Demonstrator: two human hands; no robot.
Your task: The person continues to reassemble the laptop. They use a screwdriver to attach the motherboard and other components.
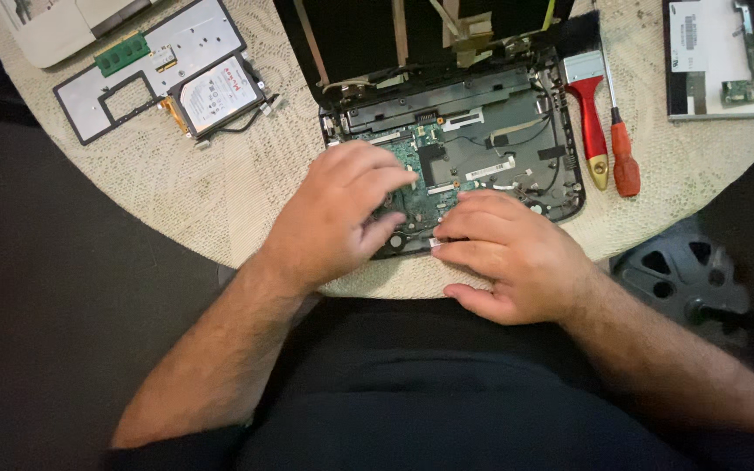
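While the opened laptop (482,139) lies on the round table (176,192), the left hand (338,214) rests curled fingers on its green circuit board (421,187); the right hand (508,253) presses flat fingers at its front edge, holding nothing. A red brush (588,113) and screwdriver (623,144) lie beside it.

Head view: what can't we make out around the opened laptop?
- Head view: circuit board front-left part, hidden under left hand.
- Laptop base front edge, covered by right hand.
- Panel at top right, cut off by frame edge.
- Board connectors: too small.
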